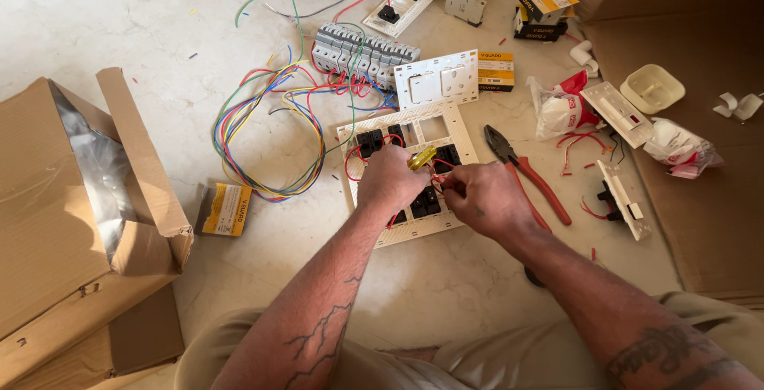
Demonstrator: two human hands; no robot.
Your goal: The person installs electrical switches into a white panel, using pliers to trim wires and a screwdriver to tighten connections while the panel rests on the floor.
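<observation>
A cream switch-plate frame lies on the floor with several black switch modules in it. My left hand rests over the frame and grips a screwdriver with a clear yellow handle, the tip hidden among the modules. Just to its right, my right hand pinches a short red wire against a black module. Both hands almost touch above the middle of the frame.
Red-handled pliers lie right of the frame. A row of grey circuit breakers with looped coloured wires sits behind. A white switch plate, small yellow boxes, plastic bags and an open cardboard box surround the spot.
</observation>
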